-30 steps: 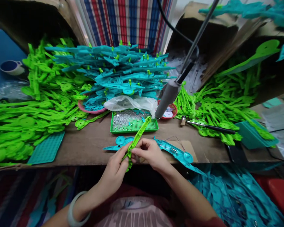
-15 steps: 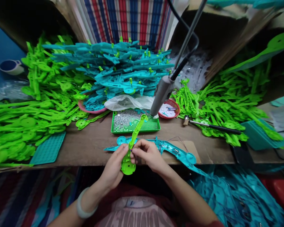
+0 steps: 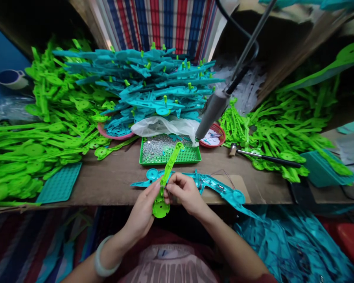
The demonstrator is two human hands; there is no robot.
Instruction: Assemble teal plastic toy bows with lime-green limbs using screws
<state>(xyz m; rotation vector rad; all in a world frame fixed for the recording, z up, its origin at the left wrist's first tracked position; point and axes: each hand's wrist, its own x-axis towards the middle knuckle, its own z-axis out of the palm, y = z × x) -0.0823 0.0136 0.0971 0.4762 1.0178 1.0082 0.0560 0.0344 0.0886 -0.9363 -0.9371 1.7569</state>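
Note:
Both my hands hold one long green plastic part [image 3: 168, 169] over the front edge of the wooden bench [image 3: 112, 179]. My left hand [image 3: 144, 208] grips it from the left near its round lower end, fingers closed. My right hand [image 3: 185, 192] pinches its middle from the right. The part's far tip points over a green tray [image 3: 194, 158] holding small metal bits. A long teal plastic part [image 3: 221, 189] lies flat on the bench just behind my hands.
Heaps of green parts [image 3: 32, 133] fill the left and right [image 3: 277, 129] of the bench; a teal stack [image 3: 147, 82] rises at the back. A hanging grey tool [image 3: 214, 112] dangles above a small red basket [image 3: 215, 137]. A hammer [image 3: 262, 156] lies at right.
The green part has turned in my hands, so its round end now faces me and hangs lower. My view has shifted slightly; the hanging tool has swung.

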